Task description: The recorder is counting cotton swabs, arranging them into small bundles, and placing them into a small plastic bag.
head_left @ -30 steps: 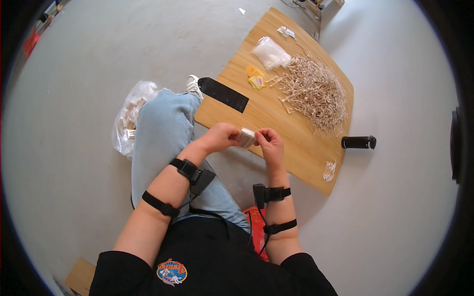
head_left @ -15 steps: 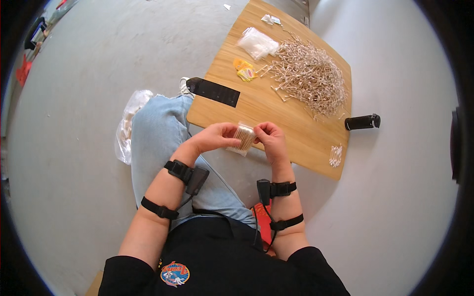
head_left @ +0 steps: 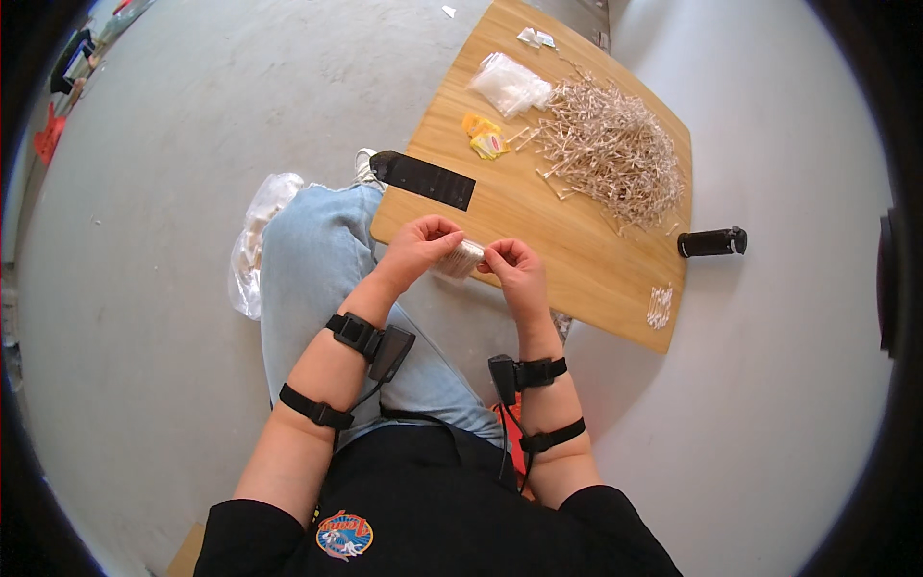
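Note:
Just off the near edge of the wooden table, I hold a small clear plastic bag of cotton swabs (head_left: 460, 260) between both hands. My left hand (head_left: 419, 252) pinches its upper left corner, thumb against fingers. Closed on the upper right corner is my right hand (head_left: 514, 269). The swabs lie side by side inside the bag, which tilts over my lap. A big loose heap of cotton swabs (head_left: 615, 149) covers the far right of the tabletop. At the near right corner sits a small separate bunch of swabs (head_left: 660, 306).
The wooden table (head_left: 538, 231) bears a stack of clear bags (head_left: 510, 85), yellow cards (head_left: 486, 137) and small packets (head_left: 535, 38). A black phone-like slab (head_left: 423, 180) overhangs its left edge. A black cylinder (head_left: 711, 241) is by the right edge. A filled plastic bag (head_left: 255, 245) lies beside my leg.
My left hand has shifted from the bag's side to its upper corner, rising slightly. The bag has tipped, so its swabs show less. My right hand stays at its corner.

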